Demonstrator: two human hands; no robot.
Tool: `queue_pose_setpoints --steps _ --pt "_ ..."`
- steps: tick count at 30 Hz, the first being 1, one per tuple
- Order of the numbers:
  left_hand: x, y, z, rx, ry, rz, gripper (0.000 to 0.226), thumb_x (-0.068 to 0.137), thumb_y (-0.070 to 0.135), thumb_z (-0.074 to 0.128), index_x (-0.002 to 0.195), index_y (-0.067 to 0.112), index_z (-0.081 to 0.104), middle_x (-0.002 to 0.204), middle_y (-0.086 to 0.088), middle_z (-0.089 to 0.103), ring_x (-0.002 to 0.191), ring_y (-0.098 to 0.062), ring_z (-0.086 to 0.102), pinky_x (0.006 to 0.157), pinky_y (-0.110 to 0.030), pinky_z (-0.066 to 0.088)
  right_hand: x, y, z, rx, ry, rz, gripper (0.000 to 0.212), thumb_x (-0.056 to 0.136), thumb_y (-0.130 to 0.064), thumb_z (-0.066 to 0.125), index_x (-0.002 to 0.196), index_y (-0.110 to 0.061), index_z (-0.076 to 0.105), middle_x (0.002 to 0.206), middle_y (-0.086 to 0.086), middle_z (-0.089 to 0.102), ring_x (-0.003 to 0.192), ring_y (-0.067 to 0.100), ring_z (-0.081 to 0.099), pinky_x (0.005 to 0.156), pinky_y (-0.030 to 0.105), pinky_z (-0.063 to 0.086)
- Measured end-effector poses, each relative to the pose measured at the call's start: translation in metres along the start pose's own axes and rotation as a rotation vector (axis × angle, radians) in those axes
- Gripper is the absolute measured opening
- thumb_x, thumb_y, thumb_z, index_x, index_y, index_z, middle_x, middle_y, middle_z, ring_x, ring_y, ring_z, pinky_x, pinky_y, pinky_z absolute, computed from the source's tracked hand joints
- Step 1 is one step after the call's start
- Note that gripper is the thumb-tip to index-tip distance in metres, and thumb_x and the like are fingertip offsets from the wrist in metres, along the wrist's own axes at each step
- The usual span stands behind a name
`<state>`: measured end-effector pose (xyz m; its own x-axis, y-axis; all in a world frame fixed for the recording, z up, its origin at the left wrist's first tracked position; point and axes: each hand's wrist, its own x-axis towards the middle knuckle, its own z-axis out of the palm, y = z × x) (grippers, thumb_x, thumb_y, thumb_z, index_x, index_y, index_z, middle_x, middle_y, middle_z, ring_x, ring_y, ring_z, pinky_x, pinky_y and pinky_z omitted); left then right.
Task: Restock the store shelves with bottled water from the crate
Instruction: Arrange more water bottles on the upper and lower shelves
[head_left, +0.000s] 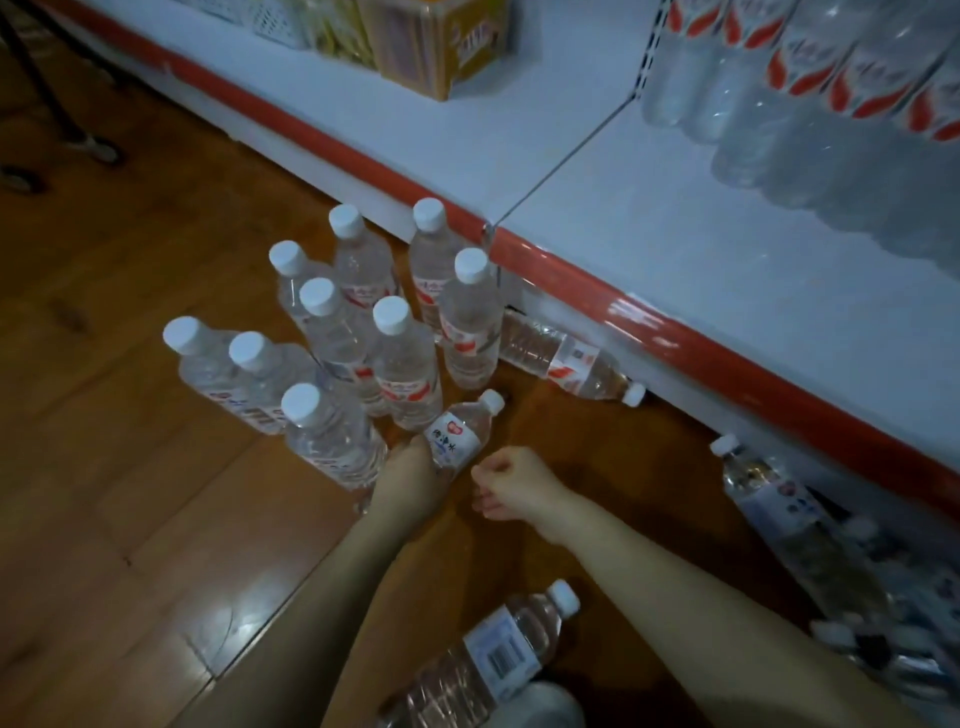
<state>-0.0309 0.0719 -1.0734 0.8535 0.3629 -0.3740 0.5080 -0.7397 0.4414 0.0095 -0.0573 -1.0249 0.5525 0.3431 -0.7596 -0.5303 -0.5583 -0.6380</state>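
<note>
- Landmark: the glossy red strip (322, 140) along the front edge of the white metal shelf (649, 223). All positions below are given relative to this strip.
- Left hand (410, 467): the grip is closed round the lower body of a small clear plastic water bottle with a white cap and a red-and-white label (457, 434). The bottle is tilted with its cap toward the strip. It sits in front of the strip and apart from it. Whether its base touches the floor cannot be told.
- Right hand (511, 483): the grip is curled into a fist and holds nothing. It is just beside the held bottle, on the side away from the strip.
- A group of tall clear plastic water bottles with white caps (363, 332) stands upright on the brown wooden floor (130, 467) in front of the strip. The rearmost two stand close against the strip.
- One clear plastic bottle lying on its side (566, 358) rests directly below the strip.
- A second lying bottle with a barcode label (488, 660) is well in front of the strip, between the two forearms.
- Behind the strip, rows of shelved bottles with red-and-white labels (805, 78) fill one shelf section, and a yellow cardboard carton (441, 47) stands in the next.
- Below the strip, a dim heap of further bottles (831, 571) lies on the floor, its detail too dark to read.
</note>
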Motion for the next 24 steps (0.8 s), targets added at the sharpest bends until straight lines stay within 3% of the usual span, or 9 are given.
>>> queue_pose_setpoints --steps 4,6,8,10,13,16,18,21,24 --pt "0.006 -0.004 -0.001 0.157 -0.016 -0.026 0.040 0.089 0.034 0.053 0.119 0.007 0.052 0.117 -0.010 0.060 0.104 -0.026 0.057 0.084 -0.032 0.044 0.015 0.013 0.023 0.205 -0.035 0.101 0.029 0.098 -0.017 0.044 0.123 -0.003 0.046 0.093 0.006 0.052 0.103 0.024 0.056 0.097 0.036 0.045" --pt "0.010 0.001 -0.003 0.227 -0.037 -0.025 0.042 0.089 0.033 0.054 0.121 0.007 0.051 0.122 -0.012 0.056 0.110 -0.026 0.054 0.088 -0.031 0.041 0.020 0.019 0.032 0.270 -0.046 0.135 0.026 0.098 -0.018 0.044 0.120 -0.006 0.047 0.090 0.003 0.051 0.105 0.024 0.055 0.099 0.036 0.044" --pt "0.011 0.008 -0.001 0.225 -0.061 -0.026 0.046 0.087 0.031 0.058 0.126 0.008 0.048 0.128 -0.014 0.049 0.114 -0.026 0.050 0.090 -0.031 0.041 0.022 0.024 0.037 0.340 -0.045 0.167 0.020 0.098 -0.015 0.043 0.116 -0.007 0.049 0.092 0.005 0.052 0.095 0.020 0.053 0.100 0.037 0.043" --pt "0.009 0.011 0.002 0.117 -0.109 -0.048 0.056 0.083 0.028 0.065 0.130 0.009 0.041 0.131 -0.014 0.044 0.117 -0.028 0.048 0.093 -0.033 0.042 0.022 0.027 0.037 0.394 -0.044 0.195 0.022 0.098 -0.011 0.042 0.118 -0.006 0.051 0.106 0.013 0.057 0.101 0.022 0.056 0.100 0.037 0.043" --pt "0.009 0.010 0.004 -0.058 -0.196 -0.107 0.067 0.078 0.024 0.072 0.131 0.008 0.034 0.129 -0.012 0.050 0.116 -0.027 0.052 0.087 -0.031 0.045 0.023 0.031 0.034 0.465 -0.037 0.229 0.017 0.096 -0.004 0.044 0.110 -0.003 0.053 0.122 0.018 0.055 0.121 0.031 0.051 0.100 0.038 0.043" --pt "0.012 0.009 0.004 -0.074 -0.220 -0.088 0.071 0.076 0.026 0.074 0.131 0.008 0.034 0.127 -0.010 0.053 0.114 -0.024 0.054 0.080 -0.028 0.044 0.030 0.037 0.032 0.555 -0.057 0.241 0.017 0.094 0.002 0.044 0.088 -0.010 0.055 0.092 0.011 0.059 0.090 0.019 0.058 0.101 0.039 0.042" --pt "0.012 0.008 0.004 -0.116 -0.219 -0.073 0.070 0.075 0.025 0.075 0.130 0.009 0.035 0.126 -0.009 0.053 0.112 -0.024 0.054 0.081 -0.028 0.046 0.032 0.041 0.031 0.564 -0.058 0.228 0.019 0.093 0.004 0.046 0.081 -0.010 0.053 0.081 0.006 0.054 0.074 0.013 0.051 0.096 0.036 0.045" --pt "0.011 0.007 -0.001 -0.306 -0.207 -0.076 0.069 0.074 0.022 0.076 0.129 0.013 0.037 0.123 -0.005 0.054 0.106 -0.022 0.058 0.084 -0.036 0.053 0.030 0.042 0.022 0.518 -0.057 0.152 0.013 0.089 0.003 0.054 0.088 -0.010 0.056 0.088 0.007 0.058 0.079 0.014 0.056 0.080 0.027 0.049" --pt "0.011 0.016 -0.015 -0.503 -0.181 -0.047 0.063 0.073 0.021 0.076 0.125 0.009 0.042 0.114 -0.007 0.060 0.096 -0.021 0.063 0.078 -0.039 0.057 0.026 0.036 0.001 0.500 -0.088 0.045 0.029 0.085 -0.002 0.062 0.110 -0.013 0.053 0.114 0.009 0.061 0.103 0.020 0.059 0.090 0.033 0.047"
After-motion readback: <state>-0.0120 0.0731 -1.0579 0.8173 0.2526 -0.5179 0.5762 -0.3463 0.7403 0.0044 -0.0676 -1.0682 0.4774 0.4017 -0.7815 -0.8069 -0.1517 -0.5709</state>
